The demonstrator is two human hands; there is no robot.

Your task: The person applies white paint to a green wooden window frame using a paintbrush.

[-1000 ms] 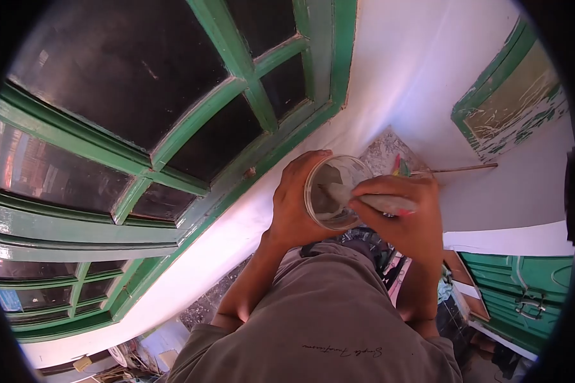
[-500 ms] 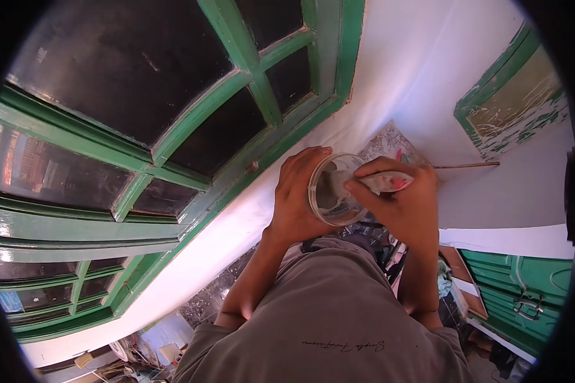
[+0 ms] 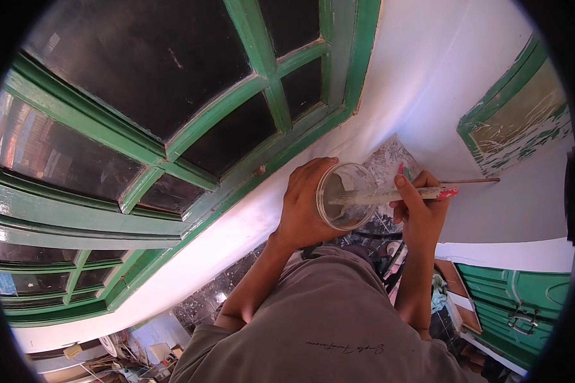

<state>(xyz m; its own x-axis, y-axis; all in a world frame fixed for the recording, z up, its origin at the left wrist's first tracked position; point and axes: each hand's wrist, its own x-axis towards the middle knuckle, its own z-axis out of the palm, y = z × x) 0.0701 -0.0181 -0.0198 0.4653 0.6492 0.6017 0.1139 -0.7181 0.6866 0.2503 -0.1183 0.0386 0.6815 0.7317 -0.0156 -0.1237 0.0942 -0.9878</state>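
Your left hand (image 3: 305, 203) grips a clear jar (image 3: 366, 218).
Your right hand (image 3: 420, 210) pinches a brush (image 3: 390, 196), its tip over the jar's mouth.

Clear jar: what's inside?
Grey material shows inside the clear jar, against one side. The whitish tool across the mouth hides part of the interior; what's beneath it can't be seen.

The dark, glossy, white-speckled floor (image 3: 201, 307) spreads below the left hand (image 3: 301, 207) and right hand (image 3: 421, 214). Mixed clutter (image 3: 124, 367), too small to identify, lies well apart, behind the left hand.
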